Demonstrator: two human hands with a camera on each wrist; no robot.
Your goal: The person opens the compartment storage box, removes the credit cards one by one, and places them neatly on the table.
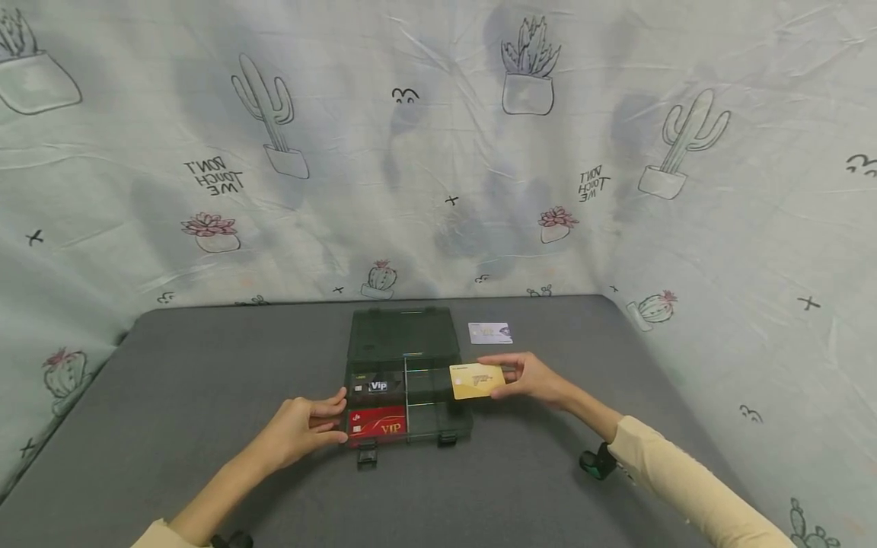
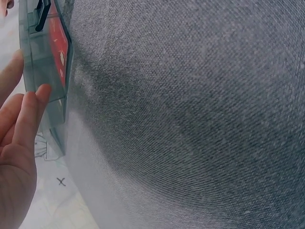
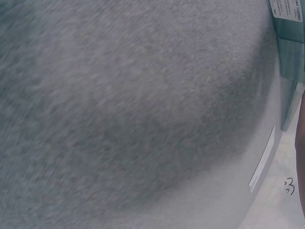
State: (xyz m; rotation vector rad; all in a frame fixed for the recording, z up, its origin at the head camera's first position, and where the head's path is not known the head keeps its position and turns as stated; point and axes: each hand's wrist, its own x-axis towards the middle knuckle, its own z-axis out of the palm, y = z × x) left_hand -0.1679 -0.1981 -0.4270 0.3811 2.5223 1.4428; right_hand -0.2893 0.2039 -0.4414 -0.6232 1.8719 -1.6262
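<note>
A dark green translucent box (image 1: pixel 434 384) lies with its lid (image 1: pixel 404 335) raised at the back. In its left compartments are a black VIP card (image 1: pixel 363 379) and, nearer the front, a red VIP card (image 1: pixel 384 417). My right hand (image 1: pixel 537 378) pinches a gold card (image 1: pixel 469 380) by its right end, and the card overlaps the back right compartment in the head view. My left hand (image 1: pixel 294 432) rests its extended fingertips (image 2: pixel 44 90) against the box's left side. Only a sliver of the right hand (image 3: pixel 300 148) enters the right wrist view.
A white card (image 1: pixel 489 332) lies on the grey cloth-covered table (image 1: pixel 240 365), right of the lid. Two latches hang at the box front, the left one (image 1: pixel 367 455) folded outward. Behind the table hangs a patterned curtain (image 1: pixel 342 152), which also closes off both sides.
</note>
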